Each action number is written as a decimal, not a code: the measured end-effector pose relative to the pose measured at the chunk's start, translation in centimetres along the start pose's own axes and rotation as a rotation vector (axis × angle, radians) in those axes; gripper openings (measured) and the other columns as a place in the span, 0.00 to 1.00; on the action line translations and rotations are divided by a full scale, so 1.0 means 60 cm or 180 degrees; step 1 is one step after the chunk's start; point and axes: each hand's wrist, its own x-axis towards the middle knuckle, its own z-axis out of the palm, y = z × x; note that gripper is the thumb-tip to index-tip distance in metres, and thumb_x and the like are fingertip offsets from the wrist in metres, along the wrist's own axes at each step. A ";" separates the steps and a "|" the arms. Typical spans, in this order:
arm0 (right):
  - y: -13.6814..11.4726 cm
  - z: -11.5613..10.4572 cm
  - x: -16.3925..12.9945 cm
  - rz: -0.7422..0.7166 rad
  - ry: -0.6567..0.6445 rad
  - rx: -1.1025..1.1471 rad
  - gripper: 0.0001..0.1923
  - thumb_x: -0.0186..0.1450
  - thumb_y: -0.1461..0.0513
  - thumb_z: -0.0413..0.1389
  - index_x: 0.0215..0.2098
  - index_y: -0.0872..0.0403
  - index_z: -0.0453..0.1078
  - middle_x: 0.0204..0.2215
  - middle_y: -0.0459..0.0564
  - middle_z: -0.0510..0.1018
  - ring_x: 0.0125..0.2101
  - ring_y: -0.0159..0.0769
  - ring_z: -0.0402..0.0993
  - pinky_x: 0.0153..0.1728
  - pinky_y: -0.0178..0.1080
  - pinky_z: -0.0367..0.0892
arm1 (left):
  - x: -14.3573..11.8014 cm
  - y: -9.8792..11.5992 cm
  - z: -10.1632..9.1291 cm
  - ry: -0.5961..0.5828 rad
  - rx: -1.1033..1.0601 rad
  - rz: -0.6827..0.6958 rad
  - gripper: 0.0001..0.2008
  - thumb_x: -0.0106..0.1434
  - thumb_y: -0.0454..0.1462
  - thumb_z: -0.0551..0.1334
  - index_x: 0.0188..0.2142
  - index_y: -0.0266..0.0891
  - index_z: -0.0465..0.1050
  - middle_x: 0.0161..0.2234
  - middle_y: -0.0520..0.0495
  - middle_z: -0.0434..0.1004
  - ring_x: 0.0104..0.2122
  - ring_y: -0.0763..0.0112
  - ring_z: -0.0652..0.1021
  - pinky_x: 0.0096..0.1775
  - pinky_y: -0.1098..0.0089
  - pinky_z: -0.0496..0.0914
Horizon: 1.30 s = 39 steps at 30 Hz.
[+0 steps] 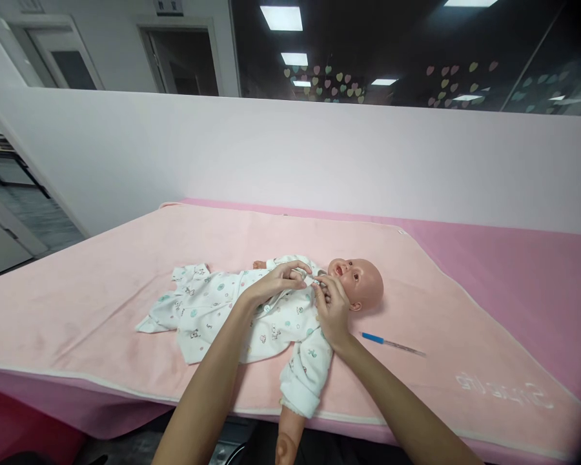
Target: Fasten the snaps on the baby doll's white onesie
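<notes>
A baby doll (368, 284) lies on its back with its head to the right, dressed in a white patterned romper (223, 303). Both my hands meet at the neck of this garment, just below the doll's chin. My left hand (283, 279) has its fingers bent over the collar edge. Fingertips of my right hand (333, 307) pinch the collar from the head side. The fastening between the fingers is too small to make out. One sleeved doll arm (293, 429) points toward me, past the table edge.
A thermometer-like stick with a blue end (372, 338) lies right of the doll. Under everything is a peach towel (126, 258) over a pink cover (513, 271). Behind stands a white partition (319, 155) with dark glass above.
</notes>
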 end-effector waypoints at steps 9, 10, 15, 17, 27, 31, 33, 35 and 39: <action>-0.003 0.002 0.003 -0.0040 0.0130 -0.0101 0.09 0.65 0.62 0.46 0.39 0.54 0.67 0.35 0.50 0.72 0.39 0.35 0.69 0.40 0.39 0.66 | -0.027 0.012 -0.030 -0.0501 0.0563 -0.0178 0.23 0.50 0.38 0.65 0.46 0.38 0.66 0.18 0.59 0.54 0.20 0.81 0.55 0.24 0.76 0.51; -0.004 0.001 0.003 -0.0073 0.0145 -0.0127 0.10 0.65 0.62 0.46 0.38 0.54 0.68 0.35 0.50 0.72 0.38 0.34 0.69 0.40 0.39 0.66 | -0.029 0.012 -0.035 -0.0569 0.0544 -0.0192 0.24 0.49 0.37 0.66 0.47 0.38 0.66 0.18 0.59 0.54 0.20 0.81 0.56 0.24 0.76 0.52; -0.005 -0.001 0.005 -0.0134 0.0133 -0.0196 0.09 0.65 0.64 0.46 0.37 0.54 0.67 0.34 0.50 0.72 0.37 0.33 0.69 0.40 0.38 0.66 | -0.032 0.011 -0.041 -0.0756 0.0441 -0.0084 0.29 0.45 0.36 0.68 0.48 0.38 0.65 0.22 0.58 0.52 0.22 0.80 0.55 0.25 0.76 0.53; -0.003 -0.001 0.004 -0.0236 0.0121 -0.0224 0.10 0.64 0.65 0.45 0.38 0.54 0.67 0.35 0.50 0.73 0.39 0.34 0.69 0.42 0.39 0.66 | -0.031 0.008 -0.034 -0.0745 0.0571 0.0029 0.28 0.46 0.36 0.68 0.47 0.39 0.66 0.23 0.56 0.54 0.24 0.79 0.58 0.27 0.75 0.54; -0.022 0.016 -0.013 -0.1424 -0.0681 -0.0638 0.17 0.61 0.70 0.47 0.47 0.54 0.66 0.43 0.52 0.74 0.42 0.33 0.72 0.39 0.34 0.70 | -0.030 -0.023 -0.018 -0.0317 0.0659 0.0329 0.19 0.49 0.35 0.66 0.42 0.36 0.67 0.31 0.51 0.66 0.30 0.76 0.66 0.32 0.74 0.60; -0.027 0.019 -0.014 -0.1188 -0.0629 -0.0623 0.14 0.61 0.68 0.48 0.44 0.54 0.67 0.40 0.51 0.75 0.41 0.33 0.72 0.39 0.35 0.70 | -0.030 -0.026 -0.020 -0.0216 0.0382 0.0284 0.24 0.48 0.35 0.66 0.46 0.37 0.65 0.33 0.49 0.69 0.31 0.75 0.69 0.34 0.73 0.62; -0.023 0.020 -0.015 -0.1188 -0.0556 -0.0573 0.13 0.61 0.68 0.48 0.42 0.53 0.68 0.39 0.51 0.75 0.40 0.33 0.72 0.38 0.34 0.70 | -0.031 -0.026 -0.021 -0.0187 0.0256 0.0235 0.27 0.47 0.35 0.67 0.47 0.38 0.64 0.33 0.49 0.70 0.31 0.76 0.70 0.34 0.73 0.62; -0.019 0.019 -0.016 -0.1190 -0.0463 -0.0550 0.12 0.62 0.68 0.48 0.40 0.53 0.69 0.37 0.51 0.75 0.37 0.32 0.73 0.36 0.34 0.70 | -0.033 -0.026 -0.022 -0.0174 0.0144 0.0196 0.29 0.46 0.34 0.68 0.48 0.39 0.62 0.33 0.49 0.71 0.31 0.76 0.70 0.35 0.73 0.63; -0.013 0.017 -0.017 -0.1135 -0.0413 -0.0596 0.10 0.62 0.68 0.49 0.38 0.53 0.70 0.33 0.50 0.74 0.33 0.30 0.72 0.32 0.31 0.69 | -0.039 -0.022 -0.022 -0.0171 0.0002 0.0117 0.33 0.44 0.33 0.69 0.50 0.40 0.60 0.32 0.49 0.71 0.31 0.76 0.71 0.37 0.70 0.64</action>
